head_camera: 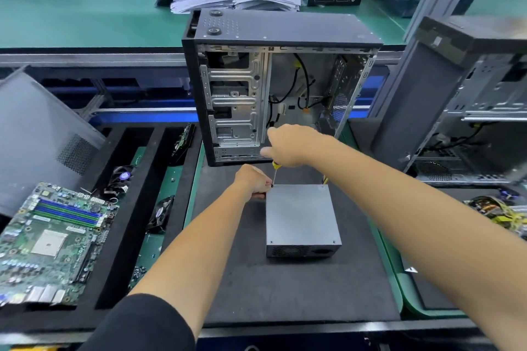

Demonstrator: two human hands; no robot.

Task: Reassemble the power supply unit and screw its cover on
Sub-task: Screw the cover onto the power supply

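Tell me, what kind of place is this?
Probably a computer assembly or repair workshop. An opened PC case stands on the bench, a bare motherboard lies in a foam tray, and the right hand holds a screwdriver to a power supply unit.

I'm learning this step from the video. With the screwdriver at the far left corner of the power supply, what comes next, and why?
Probably turn the screwdriver to seat that corner screw. The right hand grips its handle, the tip meets the power supply's far left corner, and the left hand steadies it there.
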